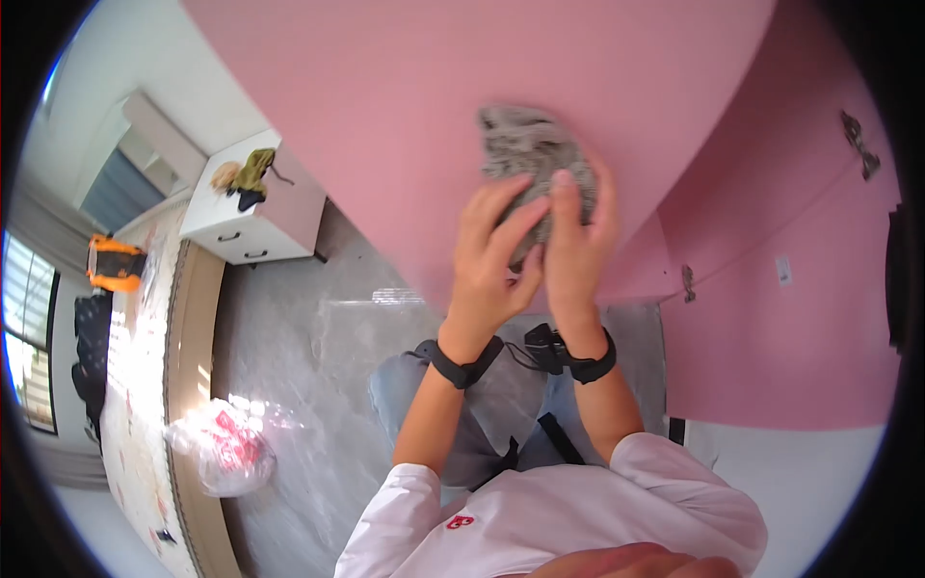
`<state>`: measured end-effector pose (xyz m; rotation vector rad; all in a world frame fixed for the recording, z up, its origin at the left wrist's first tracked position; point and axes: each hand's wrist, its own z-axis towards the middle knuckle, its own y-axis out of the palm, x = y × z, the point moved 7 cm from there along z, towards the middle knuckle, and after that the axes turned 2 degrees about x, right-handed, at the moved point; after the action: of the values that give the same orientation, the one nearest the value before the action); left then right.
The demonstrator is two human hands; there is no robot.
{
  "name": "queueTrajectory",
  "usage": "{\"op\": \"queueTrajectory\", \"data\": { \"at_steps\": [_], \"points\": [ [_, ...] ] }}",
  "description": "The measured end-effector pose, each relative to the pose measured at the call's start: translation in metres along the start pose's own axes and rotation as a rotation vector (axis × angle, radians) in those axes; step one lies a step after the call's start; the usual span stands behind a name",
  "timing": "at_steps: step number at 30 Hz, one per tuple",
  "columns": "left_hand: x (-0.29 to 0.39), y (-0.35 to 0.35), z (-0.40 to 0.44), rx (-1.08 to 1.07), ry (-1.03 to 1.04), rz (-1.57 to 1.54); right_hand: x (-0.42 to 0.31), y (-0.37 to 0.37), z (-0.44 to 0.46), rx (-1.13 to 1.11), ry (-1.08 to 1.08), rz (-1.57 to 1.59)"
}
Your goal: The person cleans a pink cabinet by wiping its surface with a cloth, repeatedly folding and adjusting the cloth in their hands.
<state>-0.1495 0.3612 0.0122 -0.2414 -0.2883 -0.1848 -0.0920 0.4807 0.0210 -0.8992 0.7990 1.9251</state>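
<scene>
A crumpled grey cloth (525,144) with a fuzzy texture rests against a broad pink panel (385,116) in front of me. My left hand (488,255) grips the lower left part of the cloth with bent fingers. On the cloth's right side, my right hand (583,231) is closed around it, fingers partly behind its edge. The two hands touch or nearly touch each other. Black bands circle both wrists, and a small black device (546,347) sits at the right one.
To the right stands a pink door (771,356) with metal hinges (859,146). A white drawer cabinet (289,217) holds a green item (253,173). Along the left runs a bed (145,385) with an orange-black bag (116,265). A clear plastic bag (231,453) lies beside it.
</scene>
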Motion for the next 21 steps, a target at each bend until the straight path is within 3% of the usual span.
{"op": "queueTrajectory", "data": {
  "at_steps": [4, 7, 11, 15, 17, 21],
  "points": [
    [0.019, 0.068, 0.010, -0.201, -0.008, -0.295, 0.030, -0.083, 0.024, 0.191, 0.036, -0.114],
    [0.037, 0.115, 0.001, -0.340, -0.048, -0.441, 0.050, -0.138, 0.027, 0.329, 0.155, -0.021],
    [0.055, 0.133, -0.020, -0.486, 0.062, -0.360, 0.068, -0.179, 0.005, 0.490, 0.271, 0.141],
    [0.059, 0.112, -0.015, -0.499, 0.037, -0.309, 0.046, -0.154, 0.002, 0.433, 0.206, 0.227],
    [0.052, 0.085, -0.005, -0.371, 0.017, -0.264, 0.015, -0.115, 0.010, 0.317, 0.068, 0.082],
    [0.023, 0.024, -0.001, -0.260, -0.094, -0.113, 0.027, -0.054, 0.008, 0.149, 0.011, -0.068]
  ]
}}
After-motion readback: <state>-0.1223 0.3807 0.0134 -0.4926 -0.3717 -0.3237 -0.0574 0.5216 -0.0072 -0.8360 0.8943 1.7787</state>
